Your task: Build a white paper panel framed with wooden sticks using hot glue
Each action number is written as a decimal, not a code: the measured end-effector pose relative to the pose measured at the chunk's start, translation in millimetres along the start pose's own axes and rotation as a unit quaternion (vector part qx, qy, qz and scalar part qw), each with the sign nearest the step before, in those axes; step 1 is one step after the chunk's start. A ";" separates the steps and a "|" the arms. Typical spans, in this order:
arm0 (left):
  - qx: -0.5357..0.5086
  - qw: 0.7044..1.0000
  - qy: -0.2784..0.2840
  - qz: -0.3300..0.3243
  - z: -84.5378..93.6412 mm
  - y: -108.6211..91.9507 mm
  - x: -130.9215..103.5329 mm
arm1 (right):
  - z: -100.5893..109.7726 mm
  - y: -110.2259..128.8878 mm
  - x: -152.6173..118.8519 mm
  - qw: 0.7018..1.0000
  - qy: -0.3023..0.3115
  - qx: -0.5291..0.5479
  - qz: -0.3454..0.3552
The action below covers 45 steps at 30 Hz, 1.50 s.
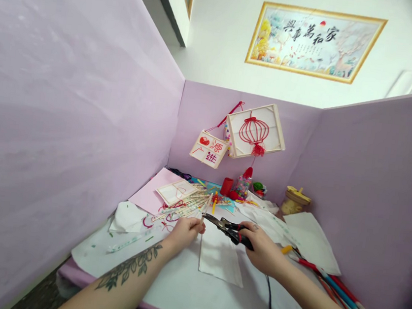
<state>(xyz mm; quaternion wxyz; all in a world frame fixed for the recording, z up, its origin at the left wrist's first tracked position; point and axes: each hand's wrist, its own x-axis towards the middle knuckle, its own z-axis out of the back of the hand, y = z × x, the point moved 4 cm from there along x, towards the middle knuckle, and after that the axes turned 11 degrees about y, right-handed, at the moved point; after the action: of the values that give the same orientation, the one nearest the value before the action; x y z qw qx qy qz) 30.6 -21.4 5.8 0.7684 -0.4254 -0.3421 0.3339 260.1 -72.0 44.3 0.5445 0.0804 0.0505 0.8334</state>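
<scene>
Black-and-red pliers point(232, 231), pale wooden sticks point(188, 206), white paper point(220, 258), lilac partition walls point(64, 123), and a red lantern outline on the white panel point(255, 130).

The thin pale wooden stick point(205, 209), looking matt and smooth, is resting in the left hand point(184, 231). The black metal pliers with dark, red-trimmed plastic grips point(229, 229) are showing a dull sheen in the right hand point(263, 253). The white paper sheet point(219, 260) is lying matt and slightly creased on the white matt table covering point(183, 291). The lilac partition walls point(66, 109) are appearing matt and finely textured.
</scene>
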 end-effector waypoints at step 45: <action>0.018 1.000 -0.011 -0.002 -0.1 9.3 1.8 | 2.4 12.5 -1.1 1.000 -0.006 0.008 -0.012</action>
<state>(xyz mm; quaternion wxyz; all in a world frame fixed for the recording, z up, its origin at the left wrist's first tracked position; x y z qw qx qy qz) 29.6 -16.1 -1.9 0.7729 -0.4074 -0.3452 0.3427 249.7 -78.0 48.7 0.5543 0.0891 0.0552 0.8257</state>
